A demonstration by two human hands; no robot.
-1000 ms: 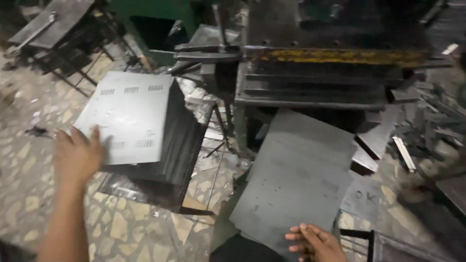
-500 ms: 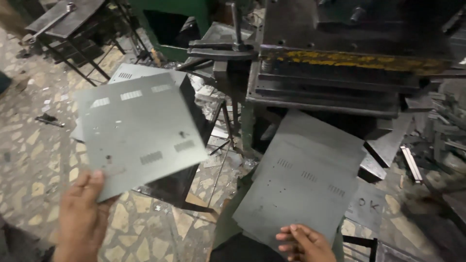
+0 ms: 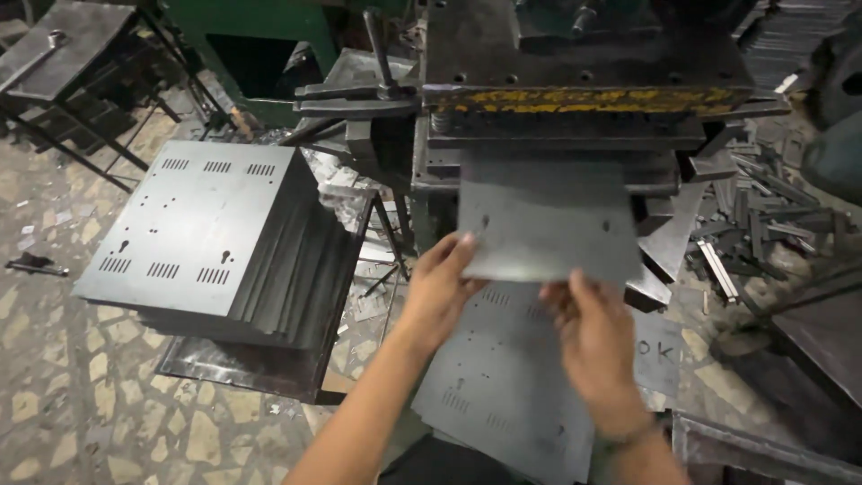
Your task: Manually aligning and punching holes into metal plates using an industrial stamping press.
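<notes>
Both my hands hold one grey metal sheet [image 3: 548, 216] by its near edge. My left hand [image 3: 440, 287] grips its left corner and my right hand [image 3: 588, 328] its lower edge. The sheet's far end lies in the slot of the press machine [image 3: 584, 99] straight ahead. Below my hands a second punched sheet [image 3: 503, 377] leans against the machine. To the left sits a stack of punched sheets [image 3: 215, 242] with slots and holes.
Metal scrap strips [image 3: 754, 224] lie piled to the right of the press. A dark metal stand [image 3: 63, 54] is at the far left on the stone-chip floor [image 3: 81, 404]. A green machine body [image 3: 260, 36] stands behind the stack.
My left hand lifted a sheet from the left stack and carried it right to the press. My right hand left the leaning sheet and took hold of the carried one.
</notes>
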